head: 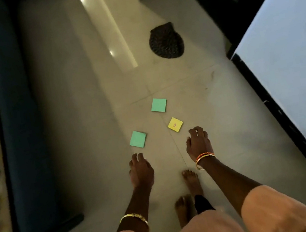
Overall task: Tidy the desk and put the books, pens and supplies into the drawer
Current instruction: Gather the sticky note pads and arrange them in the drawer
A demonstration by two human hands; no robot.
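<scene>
Low in the frame, two bare feet (188, 192) stand on the tiled floor (89, 126). Above them the left hand (141, 170) and right hand (199, 143) hang with fingers loosely curled, holding nothing. Beyond lie three sticky-note pads: a near green pad (137, 139), a yellow pad (175, 124) with a small unreadable red mark, and a far green pad (159, 105). A dark mat (166, 41) lies upper centre.

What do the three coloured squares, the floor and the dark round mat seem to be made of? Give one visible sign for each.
Two green squares and yellow square: probably paper note pads, matte, with visible edge thickness.
Floor: likely glazed tile, glossy reflections and grout lines.
Mat: seemingly woven or braided fibre, coarse speckled texture.
</scene>
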